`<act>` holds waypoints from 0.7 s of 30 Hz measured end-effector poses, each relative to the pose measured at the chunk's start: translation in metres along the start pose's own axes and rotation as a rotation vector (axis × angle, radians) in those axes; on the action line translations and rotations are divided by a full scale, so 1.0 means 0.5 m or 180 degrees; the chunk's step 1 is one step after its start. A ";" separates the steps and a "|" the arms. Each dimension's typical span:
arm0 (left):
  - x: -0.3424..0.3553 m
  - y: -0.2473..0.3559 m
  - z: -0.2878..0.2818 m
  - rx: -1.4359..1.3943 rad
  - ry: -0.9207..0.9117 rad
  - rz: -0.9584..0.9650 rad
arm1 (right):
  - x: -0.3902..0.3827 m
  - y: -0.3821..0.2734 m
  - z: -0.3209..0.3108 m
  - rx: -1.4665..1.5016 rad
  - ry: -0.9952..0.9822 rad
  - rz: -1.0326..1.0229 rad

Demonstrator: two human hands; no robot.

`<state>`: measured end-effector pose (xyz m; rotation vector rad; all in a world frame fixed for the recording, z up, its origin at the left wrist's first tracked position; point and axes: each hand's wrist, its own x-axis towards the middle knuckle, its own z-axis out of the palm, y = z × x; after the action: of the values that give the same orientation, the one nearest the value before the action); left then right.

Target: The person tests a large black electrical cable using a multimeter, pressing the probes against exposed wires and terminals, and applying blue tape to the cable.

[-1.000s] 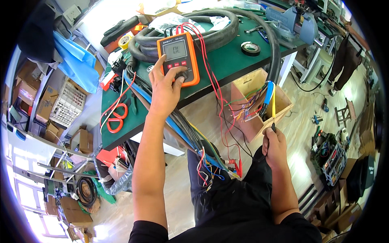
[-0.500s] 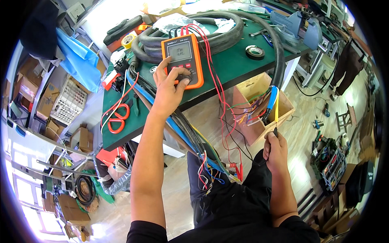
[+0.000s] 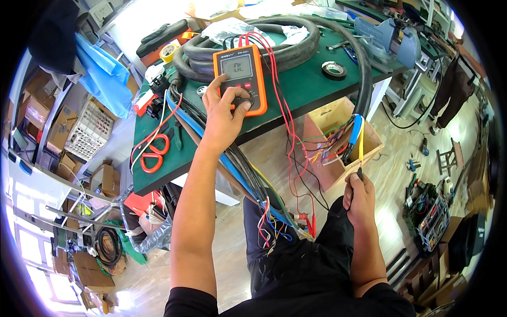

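An orange handheld meter (image 3: 261,79) with a grey display lies tilted at the green table's edge. My left hand (image 3: 222,124) is closed at its dial, thumb and fingertips around the knob. In my right hand (image 3: 360,199) is a black test-lead clip (image 3: 359,172), pinched at the lower end of a yellow wire (image 3: 361,145). That wire comes out of a thick black cable (image 3: 364,79) beside a blue core (image 3: 355,129). Red test leads (image 3: 273,63) run from the meter to a red clip (image 3: 311,226) by a bundle of wire ends (image 3: 272,211) over my lap.
Behind the meter, the thick cable lies coiled (image 3: 311,45) on the green table (image 3: 296,95). Red-handled scissors (image 3: 153,161) and black tape (image 3: 334,70) lie there too. A wooden box (image 3: 332,171) stands under the cable end. Another person (image 3: 454,84) stands far right, near a vise (image 3: 377,34).
The view has shifted slightly, and the meter appears a little further right. Both hands keep the same holds.
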<state>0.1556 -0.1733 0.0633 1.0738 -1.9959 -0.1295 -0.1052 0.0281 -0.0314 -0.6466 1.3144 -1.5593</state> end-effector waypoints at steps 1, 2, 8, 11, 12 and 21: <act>-0.001 -0.001 0.000 0.0034 -0.0003 0.0020 | 0.000 -0.001 0.000 0.0017 -0.0001 -0.0002; -0.001 -0.002 0.000 0.0069 -0.0007 0.0042 | 0.001 -0.001 0.001 -0.0002 0.0001 -0.0015; -0.012 0.009 -0.017 0.0017 -0.0071 0.0133 | 0.002 -0.004 0.002 -0.0035 0.0000 -0.0017; -0.044 0.018 -0.017 0.0144 0.0325 0.0130 | 0.001 -0.004 -0.001 -0.0028 0.0042 0.0012; -0.053 0.013 -0.012 0.0229 0.0486 -0.0024 | 0.001 -0.003 -0.001 -0.0031 0.0037 0.0016; -0.079 0.011 -0.006 0.0173 0.0663 -0.0303 | 0.000 -0.003 0.005 -0.0060 -0.0007 0.0018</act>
<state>0.1651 -0.1403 0.0426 1.1684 -1.7718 -0.0127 -0.1034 0.0268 -0.0292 -0.6556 1.3298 -1.5431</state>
